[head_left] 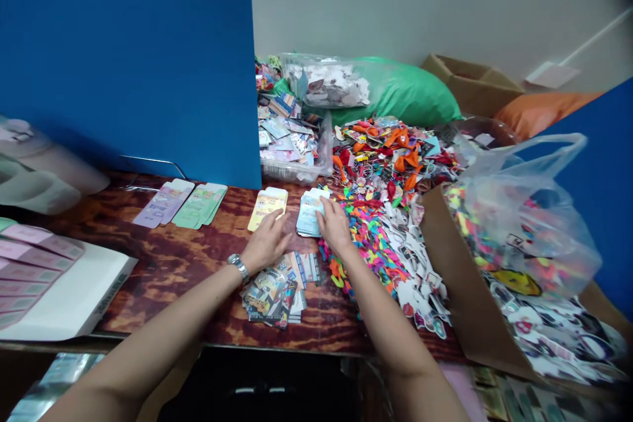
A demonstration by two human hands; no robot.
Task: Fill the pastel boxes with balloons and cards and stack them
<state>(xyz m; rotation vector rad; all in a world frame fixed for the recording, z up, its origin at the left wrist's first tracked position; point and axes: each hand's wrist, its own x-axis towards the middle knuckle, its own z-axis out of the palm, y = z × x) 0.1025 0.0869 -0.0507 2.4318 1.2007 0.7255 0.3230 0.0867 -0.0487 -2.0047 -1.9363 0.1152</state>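
My left hand [267, 242], with a silver watch at its wrist, reaches over the table with fingers apart. Its fingertips are at the lower right edge of a stack of yellow printed packets [264, 208]. A stack of light blue printed packets [308, 214] lies beside it, and the fingers of my right hand [335, 225] rest against its right side, spread and not wrapped round it. Below both hands lies a loose pile of dark printed sachets [270, 297], with lighter striped sachets [309, 268] next to it.
Purple packets [163, 204] and green packets [200, 206] lie to the left, near a white box of pink cartons [93, 293]. Colourful small pieces [368, 237] and white cutouts [410, 264] heap at the right, beside a cardboard box [457, 283]. A blue panel [148, 66] stands behind.
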